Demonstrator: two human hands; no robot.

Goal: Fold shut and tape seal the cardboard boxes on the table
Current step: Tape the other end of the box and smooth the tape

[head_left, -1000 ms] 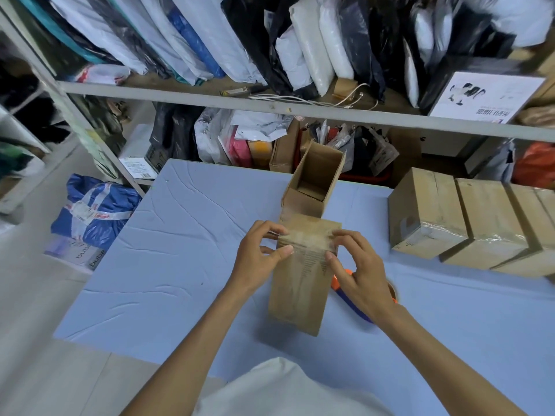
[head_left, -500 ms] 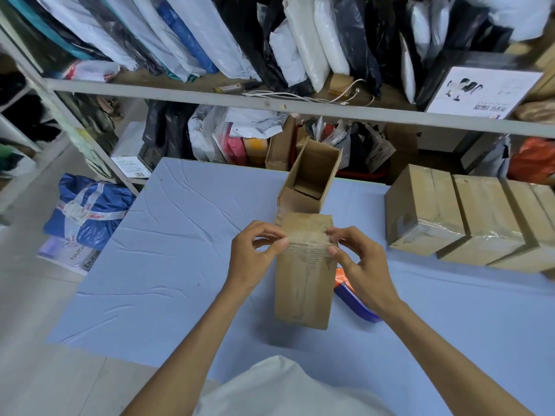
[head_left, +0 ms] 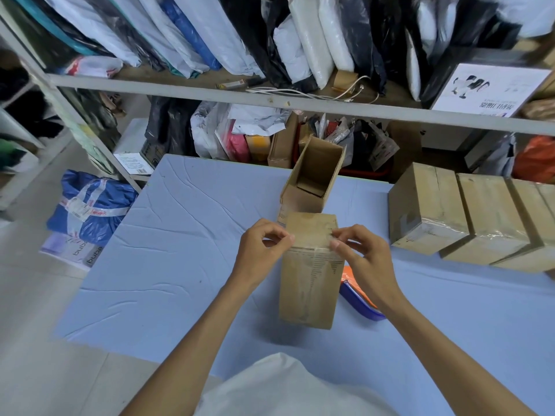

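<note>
A tall closed cardboard box (head_left: 309, 283) stands upright on the blue table (head_left: 180, 265) in front of me, clear tape across its top edge. My left hand (head_left: 261, 247) pinches the box's upper left corner with curled fingers. My right hand (head_left: 360, 253) pinches the upper right corner at the tape's end. Right behind it stands an open cardboard box (head_left: 312, 181), flaps up. A tape dispenser (head_left: 359, 298), blue and orange, lies on the table behind my right wrist, partly hidden.
Three taped boxes (head_left: 468, 217) stand in a row at the table's right. A metal shelf (head_left: 270, 100) packed with bags and parcels runs behind the table. A blue bag (head_left: 87, 205) lies on the floor at left.
The box has swung from tilted to upright and squarer to me. Both hands have stayed at its top corners, pressing the tape down there.
</note>
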